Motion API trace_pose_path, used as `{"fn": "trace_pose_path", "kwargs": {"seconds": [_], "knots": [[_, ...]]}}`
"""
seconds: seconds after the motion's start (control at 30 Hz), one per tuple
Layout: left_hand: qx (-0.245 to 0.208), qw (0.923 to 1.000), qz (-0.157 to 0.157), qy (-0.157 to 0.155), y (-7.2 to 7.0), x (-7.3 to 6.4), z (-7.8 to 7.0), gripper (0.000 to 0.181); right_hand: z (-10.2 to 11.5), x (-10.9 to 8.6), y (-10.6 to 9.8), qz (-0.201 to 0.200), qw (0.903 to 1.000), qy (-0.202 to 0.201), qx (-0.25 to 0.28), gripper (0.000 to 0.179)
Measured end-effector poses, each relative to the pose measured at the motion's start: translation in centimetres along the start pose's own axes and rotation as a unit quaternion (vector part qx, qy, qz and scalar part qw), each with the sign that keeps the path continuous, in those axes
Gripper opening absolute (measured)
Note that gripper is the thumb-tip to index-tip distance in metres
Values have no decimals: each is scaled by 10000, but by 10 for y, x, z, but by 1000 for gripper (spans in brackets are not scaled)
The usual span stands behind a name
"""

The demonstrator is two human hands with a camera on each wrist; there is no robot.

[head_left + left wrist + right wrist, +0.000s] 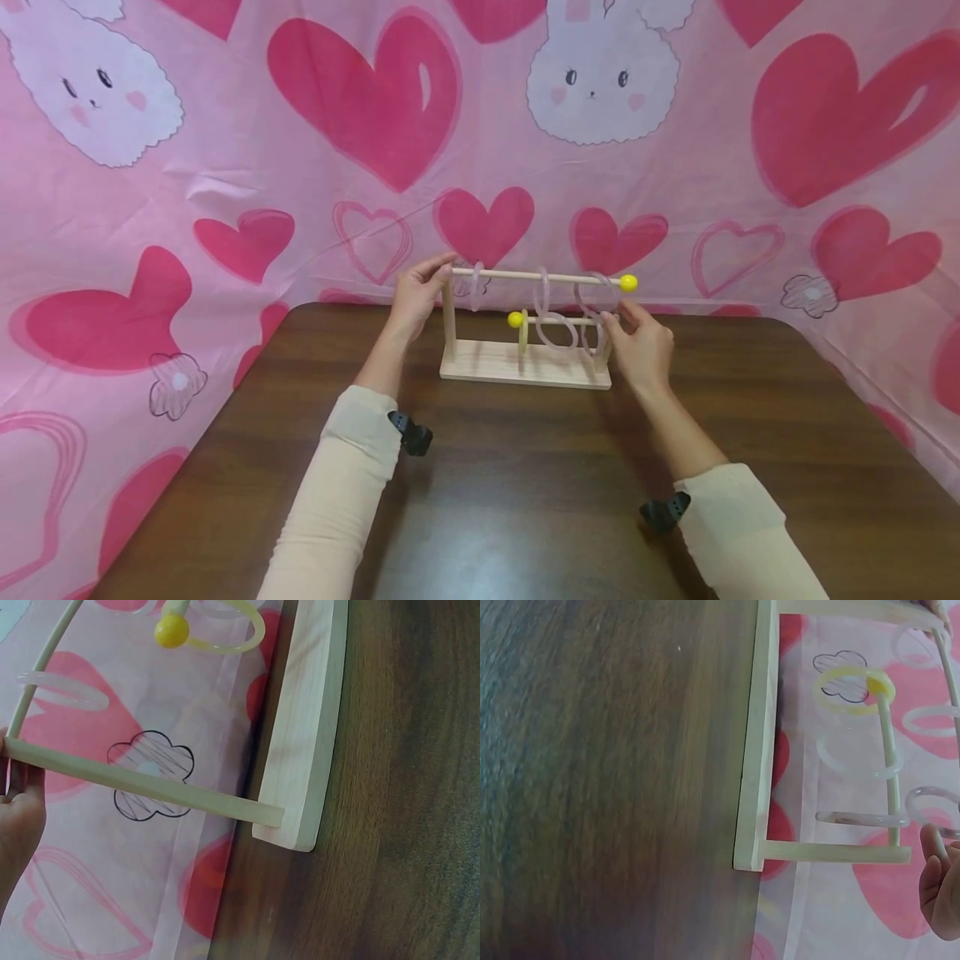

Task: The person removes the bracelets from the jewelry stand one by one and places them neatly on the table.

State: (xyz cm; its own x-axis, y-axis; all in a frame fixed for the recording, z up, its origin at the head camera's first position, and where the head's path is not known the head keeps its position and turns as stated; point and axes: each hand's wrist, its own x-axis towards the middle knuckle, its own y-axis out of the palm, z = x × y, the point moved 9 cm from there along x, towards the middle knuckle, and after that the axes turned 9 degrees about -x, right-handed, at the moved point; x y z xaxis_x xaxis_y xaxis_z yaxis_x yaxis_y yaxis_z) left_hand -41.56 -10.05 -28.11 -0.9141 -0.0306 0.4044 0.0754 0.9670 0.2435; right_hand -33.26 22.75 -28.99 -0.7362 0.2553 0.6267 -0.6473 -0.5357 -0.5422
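Note:
A pale wooden ring stand [525, 374] has an upper rod and a shorter lower rod, each tipped with a yellow ball. At the top of the left post, my left hand [415, 304] grips the wood, its fingers behind in the left wrist view. My right hand [643, 346] pinches a translucent ring [922, 792] hanging round the upper rod near its right end. Two more clear rings, one far left [476, 287] and one mid-rod [543, 292], hang there too. On the lower rod are a yellow ring [523, 335] beside the ball and two clear rings.
The stand rests toward the back of a dark brown wooden table [510, 483]. Close behind the table hangs a pink cloth [322, 183] printed with hearts and rabbit faces. A black wrist camera [411, 433] is strapped on the left sleeve, another [664, 512] on the right.

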Motion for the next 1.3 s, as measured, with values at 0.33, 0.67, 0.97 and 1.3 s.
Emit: {"fn": "trace_pose_path", "kwargs": {"seconds": [0.33,0.67,0.97,1.3], "knots": [[159,9998,-57,77,0,-1,-1,28,-8,3,2,-109,9991,348,212,32],[193,9998,-52,77,1,-1,0,29,-11,5,4,-49,9988,491,-53,29],[226,9997,-70,89,0,-2,-2,29,-10,5,4,-109,9988,472,-92,24],[198,9997,-91,61,0,-1,-1,30,-9,5,4,-186,9988,440,135,19]]}}
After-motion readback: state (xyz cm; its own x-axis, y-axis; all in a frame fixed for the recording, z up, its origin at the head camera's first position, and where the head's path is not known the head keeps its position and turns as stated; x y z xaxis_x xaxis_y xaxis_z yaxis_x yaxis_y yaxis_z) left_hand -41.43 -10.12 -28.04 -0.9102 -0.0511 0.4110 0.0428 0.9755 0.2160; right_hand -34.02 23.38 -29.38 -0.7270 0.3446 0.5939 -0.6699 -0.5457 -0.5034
